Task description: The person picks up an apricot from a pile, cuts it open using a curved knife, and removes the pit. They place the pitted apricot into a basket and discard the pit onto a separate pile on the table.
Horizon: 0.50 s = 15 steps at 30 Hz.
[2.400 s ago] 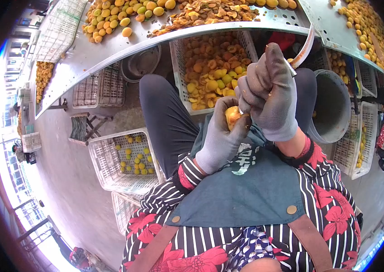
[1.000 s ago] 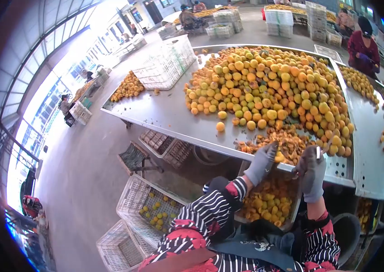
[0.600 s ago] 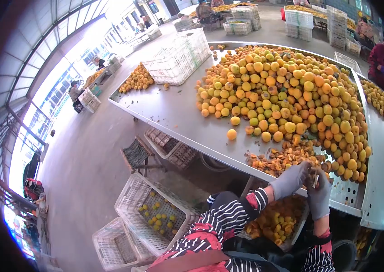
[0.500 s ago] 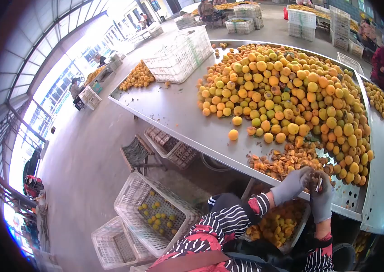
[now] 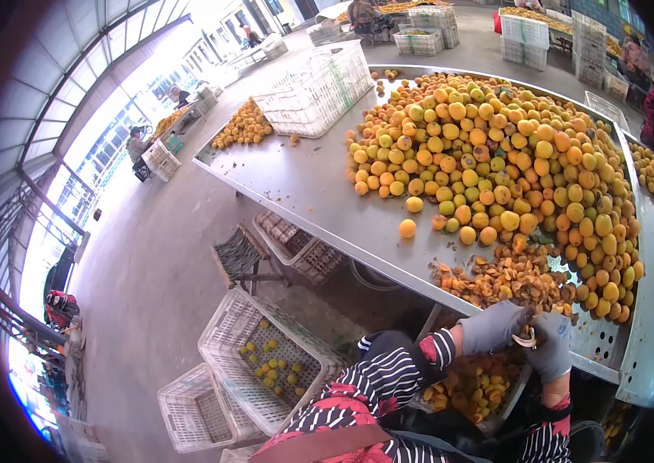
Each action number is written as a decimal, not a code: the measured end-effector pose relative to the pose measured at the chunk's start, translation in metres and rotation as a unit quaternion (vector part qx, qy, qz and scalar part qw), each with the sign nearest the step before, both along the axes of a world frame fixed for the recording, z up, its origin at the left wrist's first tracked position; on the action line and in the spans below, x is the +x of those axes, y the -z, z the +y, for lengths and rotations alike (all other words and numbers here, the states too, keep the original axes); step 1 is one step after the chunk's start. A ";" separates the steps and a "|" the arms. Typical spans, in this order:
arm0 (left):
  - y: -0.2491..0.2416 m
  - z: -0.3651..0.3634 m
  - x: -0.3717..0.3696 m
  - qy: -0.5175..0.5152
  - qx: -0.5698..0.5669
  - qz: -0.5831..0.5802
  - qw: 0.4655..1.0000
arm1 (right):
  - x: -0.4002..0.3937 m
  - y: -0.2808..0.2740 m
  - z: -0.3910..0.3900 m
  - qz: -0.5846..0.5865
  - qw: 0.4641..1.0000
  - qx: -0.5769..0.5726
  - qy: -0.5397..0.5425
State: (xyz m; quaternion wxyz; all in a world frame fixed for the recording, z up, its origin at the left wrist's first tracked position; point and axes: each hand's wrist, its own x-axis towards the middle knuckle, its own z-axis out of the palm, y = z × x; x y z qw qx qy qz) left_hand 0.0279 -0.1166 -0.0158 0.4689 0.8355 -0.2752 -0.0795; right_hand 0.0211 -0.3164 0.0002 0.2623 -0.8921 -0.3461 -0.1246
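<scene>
My left hand (image 5: 495,327), in a grey glove with dark stained fingertips, is closed close to my right hand at the table's near edge. What its fingers pinch, if anything, is hidden. My right hand (image 5: 551,346), gloved alike, is closed around a small tool with a pale curved edge (image 5: 526,339); its exact kind is too small to tell. Just beyond both hands lies a heap of split, brownish-orange apricot pieces (image 5: 497,279). Below the hands, a crate holds yellow-orange apricot halves (image 5: 475,388). Behind the split pieces spreads a large pile of whole apricots (image 5: 489,147).
The metal table (image 5: 327,202) has a raised rim and a white crate (image 5: 315,92) on it. At my left on the floor stand a crate with several greenish fruits (image 5: 269,363), another white crate (image 5: 202,417) and a stool (image 5: 240,255). People sit at other tables farther off.
Both hands have moved slightly down, toward the table edge and the crate beneath. The small tool now shows its curved edge between them. The whole view has shifted a little.
</scene>
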 end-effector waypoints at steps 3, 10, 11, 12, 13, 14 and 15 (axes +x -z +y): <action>-0.001 0.003 -0.005 0.015 -0.036 0.024 0.999 | -0.005 0.010 0.004 0.031 0.996 0.078 0.000; -0.005 -0.010 -0.023 -0.152 -0.159 -0.048 0.974 | -0.004 0.039 0.017 0.326 0.857 0.368 0.153; -0.005 -0.010 -0.023 -0.173 -0.153 -0.108 0.967 | -0.003 0.035 0.024 0.347 0.819 0.427 0.163; -0.006 -0.008 -0.023 -0.174 -0.153 -0.108 0.967 | -0.003 0.024 0.030 0.348 0.819 0.427 0.162; -0.006 -0.005 -0.022 -0.138 -0.154 -0.125 0.970 | -0.005 0.005 0.034 0.408 0.743 0.516 0.126; -0.008 -0.002 -0.020 -0.100 -0.156 -0.142 0.972 | -0.007 -0.021 0.038 0.459 0.653 0.596 0.089; -0.007 -0.003 -0.022 -0.099 -0.157 -0.139 0.973 | -0.008 -0.020 0.037 0.459 0.653 0.595 0.092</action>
